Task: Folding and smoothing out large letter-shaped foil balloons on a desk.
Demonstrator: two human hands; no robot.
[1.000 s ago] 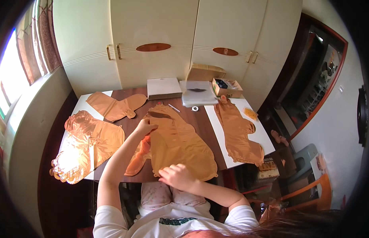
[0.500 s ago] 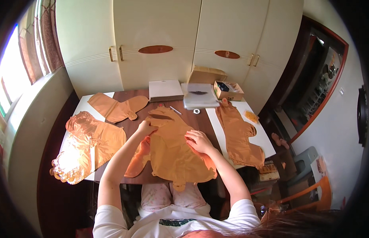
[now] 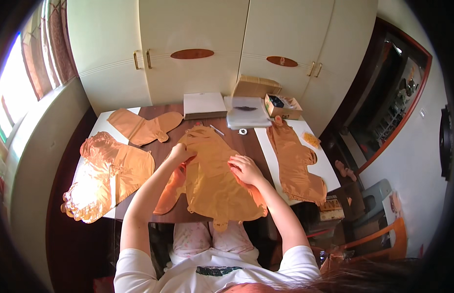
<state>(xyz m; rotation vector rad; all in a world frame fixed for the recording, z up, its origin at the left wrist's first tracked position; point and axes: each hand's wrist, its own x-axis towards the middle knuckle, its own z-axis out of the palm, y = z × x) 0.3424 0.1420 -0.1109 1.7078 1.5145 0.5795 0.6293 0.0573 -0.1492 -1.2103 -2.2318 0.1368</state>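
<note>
A flat, uninflated orange-gold foil balloon (image 3: 214, 180) lies in front of me, its lower end hanging past the table's near edge. At its upper left edge, my left hand (image 3: 179, 154) is closed, pinching the foil. My right hand (image 3: 245, 169) has its fingers curled over the right edge, gripping it; the thumb is hidden. Beneath the left side, a brighter orange foil piece (image 3: 169, 198) sticks out, partly covered. I cannot tell whether it belongs to the same balloon.
More flat foil balloons lie around: a shiny one (image 3: 131, 173) at left, one (image 3: 144, 128) at far left, one (image 3: 295, 166) at right. A white box (image 3: 204, 105), clear plastic sleeves (image 3: 247, 117), a tape roll (image 3: 243, 131), a pen (image 3: 217, 130) and an open carton (image 3: 284, 113) stand farther back.
The dark fold near the balloon's far end has flattened out. Both hands keep their hold at nearly the same places. The view has tilted slightly.
</note>
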